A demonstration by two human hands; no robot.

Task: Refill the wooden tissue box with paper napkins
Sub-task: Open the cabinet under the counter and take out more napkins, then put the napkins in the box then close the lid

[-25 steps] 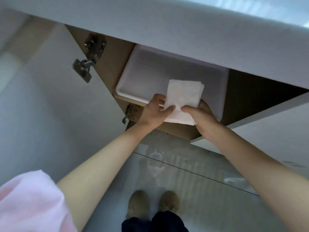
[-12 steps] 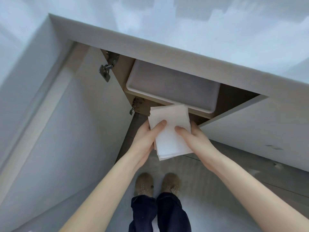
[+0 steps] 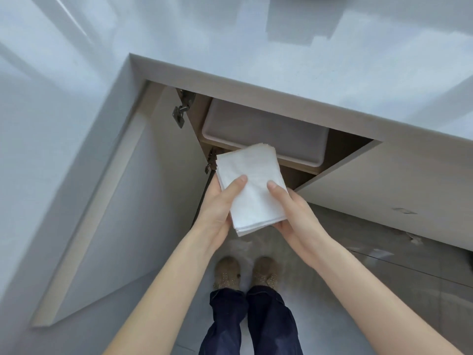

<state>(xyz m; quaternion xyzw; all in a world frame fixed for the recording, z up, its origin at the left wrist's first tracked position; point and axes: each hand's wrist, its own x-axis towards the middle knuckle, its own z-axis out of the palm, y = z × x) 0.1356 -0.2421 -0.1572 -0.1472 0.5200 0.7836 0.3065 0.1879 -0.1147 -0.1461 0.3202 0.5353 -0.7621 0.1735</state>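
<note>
**Below the countertop edge: both hands gripping a napkin stack**

Below the white countertop (image 3: 281, 80), in front of the open cabinet, both hands are holding one stack of white paper napkins (image 3: 252, 188). Left hand (image 3: 220, 206) is clamping the stack's left edge, thumb lying flat across the top sheet, fingers tucked underneath and hidden. Right hand (image 3: 294, 213) is doing the same on the right edge, thumb on top, palm cupping the lower corner. Stack is sitting tilted, its far corners pointing toward the cabinet, and several layers are showing at the near edge.

Behind the stack, a white plastic bin (image 3: 263, 129) is sitting on the cabinet shelf (image 3: 299, 170); the napkins' far edge is overlapping the bin's front rim in view, touching or not — cannot tell. Bin contents are not showing from this angle. Cabinet door (image 3: 122, 201) is hanging open to the left, with a metal hinge (image 3: 183, 108) at the top and a second one just left of the stack, partly hidden.

Person's brown shoes (image 3: 245, 272) and dark trousers (image 3: 248, 321) are showing on the glossy tiled floor (image 3: 371, 265) directly below the hands. Wooden tissue box is not showing anywhere in this view.
</note>
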